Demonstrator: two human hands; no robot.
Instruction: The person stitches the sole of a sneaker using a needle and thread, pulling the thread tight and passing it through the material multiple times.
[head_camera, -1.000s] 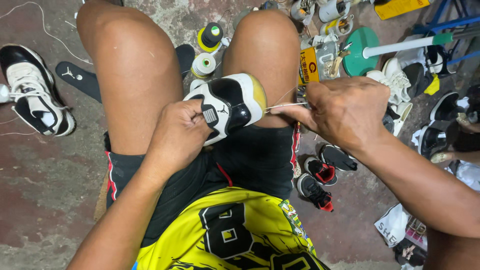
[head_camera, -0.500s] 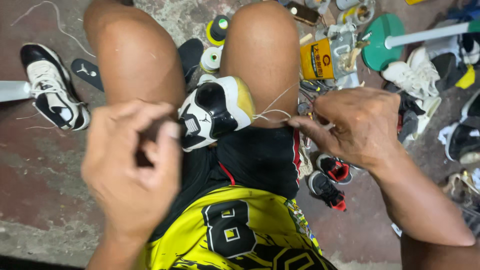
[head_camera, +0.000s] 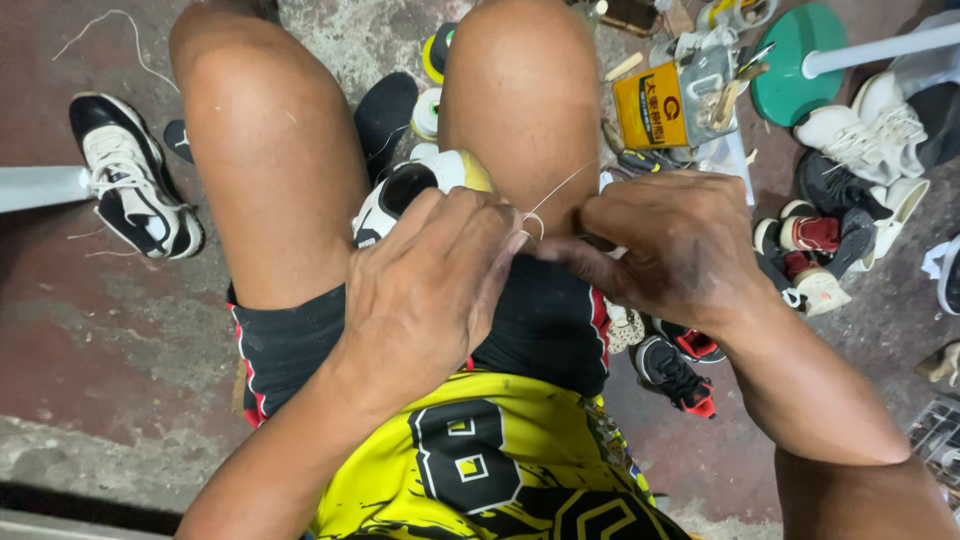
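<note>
A white thread (head_camera: 560, 188) is pinched between the closed fingers of the left hand (head_camera: 430, 285) and the right hand (head_camera: 670, 250), which meet above the lap. A black-and-white sneaker (head_camera: 415, 190) is wedged between the knees, just beyond the fingers and partly hidden by the left hand.

The left hand (head_camera: 425, 290) covers most of the black-and-white sneaker (head_camera: 415, 190) wedged between the knees, so only its toe shows. The thread (head_camera: 560, 190) is too thin to follow past the fingers (its ends vanish there). At the right edge, a white shoe (head_camera: 950, 275) is cut off.
</note>
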